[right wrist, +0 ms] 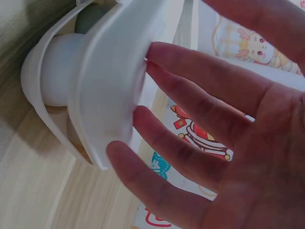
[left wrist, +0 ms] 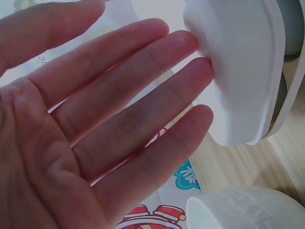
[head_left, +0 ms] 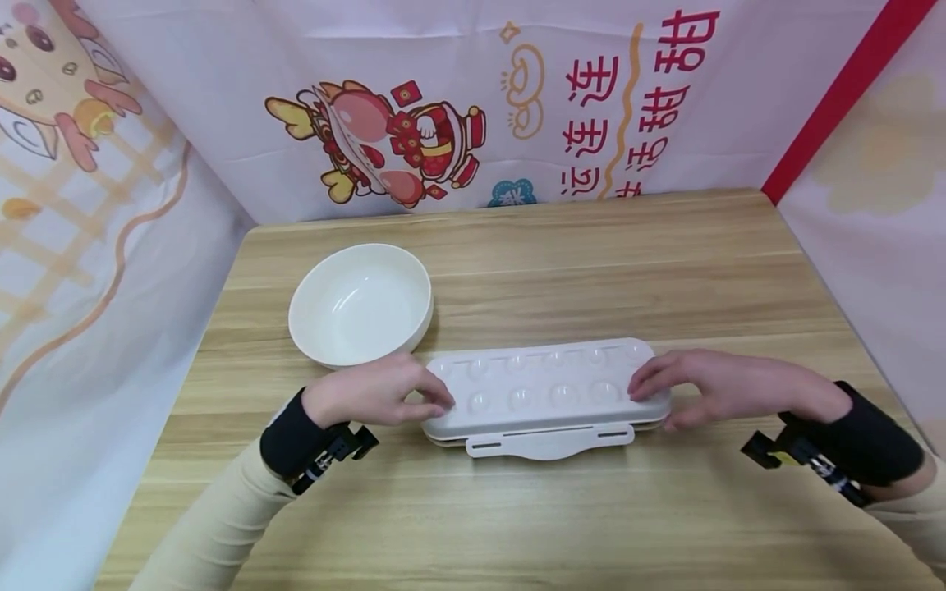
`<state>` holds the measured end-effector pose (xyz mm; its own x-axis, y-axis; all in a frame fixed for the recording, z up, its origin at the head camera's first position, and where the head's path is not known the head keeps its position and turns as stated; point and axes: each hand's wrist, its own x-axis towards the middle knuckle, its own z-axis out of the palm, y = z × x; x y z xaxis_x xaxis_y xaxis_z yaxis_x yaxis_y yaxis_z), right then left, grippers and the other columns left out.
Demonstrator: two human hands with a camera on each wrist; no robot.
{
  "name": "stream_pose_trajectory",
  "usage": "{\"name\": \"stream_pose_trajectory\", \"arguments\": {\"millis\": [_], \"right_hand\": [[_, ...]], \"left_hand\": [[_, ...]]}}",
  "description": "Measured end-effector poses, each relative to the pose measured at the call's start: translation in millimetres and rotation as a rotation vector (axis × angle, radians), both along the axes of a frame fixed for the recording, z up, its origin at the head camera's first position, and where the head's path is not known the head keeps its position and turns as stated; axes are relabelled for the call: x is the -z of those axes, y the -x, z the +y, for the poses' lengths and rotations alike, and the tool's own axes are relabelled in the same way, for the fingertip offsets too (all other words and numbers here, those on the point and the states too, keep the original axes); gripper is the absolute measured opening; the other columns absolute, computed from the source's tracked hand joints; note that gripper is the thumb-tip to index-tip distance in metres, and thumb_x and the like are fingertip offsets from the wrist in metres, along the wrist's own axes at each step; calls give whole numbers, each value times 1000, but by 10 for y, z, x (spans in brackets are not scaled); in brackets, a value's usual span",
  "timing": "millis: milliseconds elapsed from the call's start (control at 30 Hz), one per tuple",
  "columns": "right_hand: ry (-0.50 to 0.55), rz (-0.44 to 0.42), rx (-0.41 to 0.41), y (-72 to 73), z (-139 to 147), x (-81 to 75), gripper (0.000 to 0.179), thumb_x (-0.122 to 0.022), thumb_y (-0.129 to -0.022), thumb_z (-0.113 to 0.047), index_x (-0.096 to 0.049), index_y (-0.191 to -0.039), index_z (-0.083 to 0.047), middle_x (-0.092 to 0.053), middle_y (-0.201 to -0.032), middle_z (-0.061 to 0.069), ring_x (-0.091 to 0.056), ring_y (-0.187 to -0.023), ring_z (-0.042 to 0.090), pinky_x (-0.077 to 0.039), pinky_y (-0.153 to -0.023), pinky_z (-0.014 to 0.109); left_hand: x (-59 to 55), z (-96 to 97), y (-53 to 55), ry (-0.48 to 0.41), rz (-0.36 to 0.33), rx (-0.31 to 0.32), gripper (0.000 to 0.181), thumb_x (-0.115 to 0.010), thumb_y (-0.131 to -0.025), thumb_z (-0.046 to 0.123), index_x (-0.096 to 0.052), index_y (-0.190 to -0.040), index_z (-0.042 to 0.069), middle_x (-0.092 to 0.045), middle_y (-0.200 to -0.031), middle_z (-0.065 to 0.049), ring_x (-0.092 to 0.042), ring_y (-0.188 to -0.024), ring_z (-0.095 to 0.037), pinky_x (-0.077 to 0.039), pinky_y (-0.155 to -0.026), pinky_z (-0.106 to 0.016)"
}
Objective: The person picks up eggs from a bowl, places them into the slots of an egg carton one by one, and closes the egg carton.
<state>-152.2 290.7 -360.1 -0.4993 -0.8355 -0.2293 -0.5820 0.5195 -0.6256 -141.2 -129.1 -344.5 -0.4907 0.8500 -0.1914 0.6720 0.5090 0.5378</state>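
Note:
A long white egg box (head_left: 535, 383) lies across the middle of the table, its lid moulded with two rows of round bumps. The front latch flap (head_left: 550, 444) sticks outward, unfastened. My left hand (head_left: 384, 389) touches the lid's left end with fingertips, fingers fairly straight. At the opposite end, my right hand (head_left: 739, 384) has its fingers spread, their tips on the lid. Through the gap under the lid (right wrist: 114, 81), a white egg (right wrist: 59, 67) and a grey-green one (right wrist: 88, 19) show in the right wrist view. The left wrist view shows another grey-green egg (left wrist: 291, 28).
Behind the box on the left stands a white bowl (head_left: 362, 308) with nothing in it, close to my left hand. The wooden table (head_left: 591, 263) ends at a printed cloth backdrop (head_left: 458, 49), with cloth along both sides as well.

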Motion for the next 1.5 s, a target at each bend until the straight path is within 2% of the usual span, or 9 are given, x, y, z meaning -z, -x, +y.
{"name": "stream_pose_trajectory", "arguments": {"millis": [233, 433, 567, 933, 1100, 1167, 1233, 1400, 1500], "right_hand": [[1, -5, -36, -12, 11, 56, 42, -72, -87, -32, -67, -121, -9, -56, -128, 3, -48, -119, 26, -41, -97, 41], [-19, -18, -58, -13, -11, 93, 42, -71, -87, -30, -66, -122, -8, -55, -128, 2, -46, -119, 26, -41, -97, 43], [-33, -27, -67, -10, -10, 110, 42, -71, -87, -29, -65, -123, -9, -54, -129, 2, -44, -120, 26, -40, -97, 43], [-40, -50, -72, 1, -29, 141, 41, -71, -87, -27, -65, -124, -10, -52, -130, 1, -41, -121, 27, -39, -97, 42], [-61, 11, -69, -14, -96, 128, 40, -74, -85, -25, -67, -121, -10, -54, -127, 1, -45, -118, 26, -42, -95, 44], [-70, 31, -58, -24, -129, 123, 38, -75, -84, -24, -69, -118, -11, -55, -124, 0, -47, -115, 25, -43, -92, 44], [-76, 56, -47, -37, -160, 118, 35, -76, -82, -25, -71, -114, -13, -56, -119, -2, -49, -111, 24, -45, -88, 44], [-79, 101, -31, -57, -211, 104, 30, -80, -78, -24, -73, -105, -13, -54, -106, -7, -51, -98, 17, -45, -79, 40], [-50, 70, -31, -52, -241, 103, 29, -81, -77, -20, -73, -103, -9, -53, -103, -6, -52, -93, 14, -47, -78, 36]], "left_hand": [[99, -21, 6, -3, 52, 20, 15, -64, -92, 11, -74, -101, 6, -71, -95, 3, -64, -89, -5, -50, -79, -26], [148, 2, 0, 4, 30, 10, 12, -64, -92, 11, -73, -98, 6, -71, -93, 4, -64, -88, -4, -50, -78, -25], [146, 32, -5, 8, 53, 6, 10, -65, -90, 10, -73, -96, 6, -70, -90, 4, -64, -85, -4, -50, -77, -25], [197, 117, -66, 24, 193, 1, 14, -69, -85, 7, -72, -98, 4, -68, -90, -2, -63, -79, -11, -50, -71, -26], [242, 229, -105, 92, 333, 7, 4, -70, -78, 7, -67, -79, 9, -55, -74, 3, -50, -58, -12, -42, -55, -26], [250, 272, -132, 126, 370, -10, 10, -72, -75, 10, -62, -73, 11, -47, -69, 4, -44, -53, -13, -39, -50, -28], [253, 302, -162, 150, 371, -40, 13, -75, -74, 14, -62, -74, 12, -45, -69, 5, -43, -53, -13, -37, -49, -28], [268, 361, -214, 189, 395, -65, 27, -82, -71, 28, -63, -81, 11, -49, -72, 3, -47, -55, -14, -37, -50, -27], [294, 408, -225, 215, 440, -63, 33, -83, -70, 33, -62, -83, 11, -53, -74, 0, -53, -60, -17, -41, -53, -30]]}}
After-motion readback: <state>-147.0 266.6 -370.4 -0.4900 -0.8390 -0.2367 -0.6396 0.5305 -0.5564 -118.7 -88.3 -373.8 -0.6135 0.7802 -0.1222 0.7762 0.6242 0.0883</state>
